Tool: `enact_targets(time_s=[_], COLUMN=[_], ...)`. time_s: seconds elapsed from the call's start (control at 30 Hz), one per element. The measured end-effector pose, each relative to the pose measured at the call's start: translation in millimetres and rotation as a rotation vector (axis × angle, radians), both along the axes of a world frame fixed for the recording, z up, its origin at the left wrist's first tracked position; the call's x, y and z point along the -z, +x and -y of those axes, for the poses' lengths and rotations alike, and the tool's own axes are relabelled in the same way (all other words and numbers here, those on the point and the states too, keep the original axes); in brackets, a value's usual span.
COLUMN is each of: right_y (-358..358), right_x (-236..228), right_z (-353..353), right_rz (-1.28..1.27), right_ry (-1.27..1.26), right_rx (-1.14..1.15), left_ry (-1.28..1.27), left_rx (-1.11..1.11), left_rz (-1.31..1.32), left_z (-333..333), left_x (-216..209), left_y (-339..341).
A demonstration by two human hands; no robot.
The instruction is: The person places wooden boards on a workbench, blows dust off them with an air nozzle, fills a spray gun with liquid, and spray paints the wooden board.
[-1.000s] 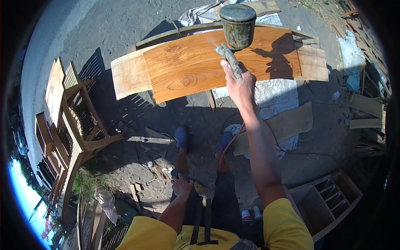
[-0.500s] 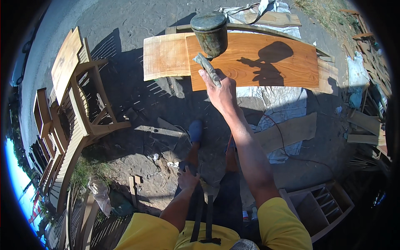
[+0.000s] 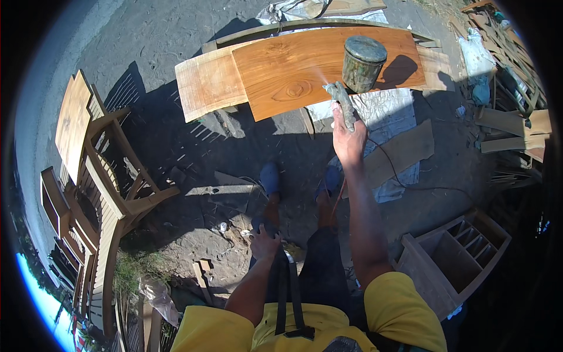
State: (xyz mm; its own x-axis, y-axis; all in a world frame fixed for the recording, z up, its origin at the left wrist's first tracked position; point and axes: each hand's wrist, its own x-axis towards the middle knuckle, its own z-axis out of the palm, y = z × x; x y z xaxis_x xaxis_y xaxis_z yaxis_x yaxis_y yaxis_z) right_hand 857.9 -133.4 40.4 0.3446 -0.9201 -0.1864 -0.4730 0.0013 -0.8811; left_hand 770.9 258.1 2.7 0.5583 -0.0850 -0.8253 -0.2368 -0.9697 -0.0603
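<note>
My right hand [image 3: 349,139] is closed round the grip of a paint spray gun [image 3: 341,104], whose round, stained metal cup [image 3: 364,64] stands out past my fingers. A faint mist leaves the nozzle over a reddish-brown wooden board [image 3: 281,67] with a glossy grain. Under that board's left end lies a paler, unfinished board [image 3: 208,85]. A thin hose [image 3: 392,161] trails from near my right hand toward the right. My left hand [image 3: 265,243] rests on my knee, its fingers spread over the dark trouser cloth and holding no tool.
A slatted wooden bench frame [image 3: 111,193] stands at left, with a pale board [image 3: 75,126] on it. White sheeting [image 3: 384,111] and a loose plank [image 3: 404,149] lie beyond my feet. At lower right is a wooden compartment box [image 3: 451,264]; scrap wood [image 3: 510,123] is piled at far right.
My right hand has moved right and nearer to me with the spray gun, whose nozzle now gives off mist. The view has shifted, while my left hand stays on my knee.
</note>
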Motion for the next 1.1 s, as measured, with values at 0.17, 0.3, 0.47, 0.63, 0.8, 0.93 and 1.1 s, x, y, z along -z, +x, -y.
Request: enact_targets(time_s=[0.17, 0.3, 0.47, 0.63, 0.8, 0.93, 1.1], right_y=[-33, -52, -72, -69, -44, -31, -14], right_x=[-6, -19, -22, -17, -20, -23, -22], right_z=[50, 80, 92, 53, -4, -35, -75], right_rz=[-0.282, -0.229, -0.263, -0.158, 0.071, 0.060, 0.201], right_ry=[-0.173, -0.354, -0.457, -0.308, -0.166, -0.100, -0.118], right_rx=[0.124, 0.178, 0.110, 0.007, -0.229, -0.358, -0.427], left_ry=[0.003, 0.009, 0.034, 0.046, 0.071, 0.083, 0.067], left_rx=[0.042, 0.032, 0.028, 0.025, 0.024, 0.024, 0.018], left_rz=[0.031, 0.027, 0.045, 0.071, 0.087, 0.066, 0.049], left_z=[-1, 7, 17, 18, 16, 21, 19], left_x=[3, 3, 1, 2, 1, -3, -3], left_y=[-5, -11, -22, -29, -35, -35, -36])
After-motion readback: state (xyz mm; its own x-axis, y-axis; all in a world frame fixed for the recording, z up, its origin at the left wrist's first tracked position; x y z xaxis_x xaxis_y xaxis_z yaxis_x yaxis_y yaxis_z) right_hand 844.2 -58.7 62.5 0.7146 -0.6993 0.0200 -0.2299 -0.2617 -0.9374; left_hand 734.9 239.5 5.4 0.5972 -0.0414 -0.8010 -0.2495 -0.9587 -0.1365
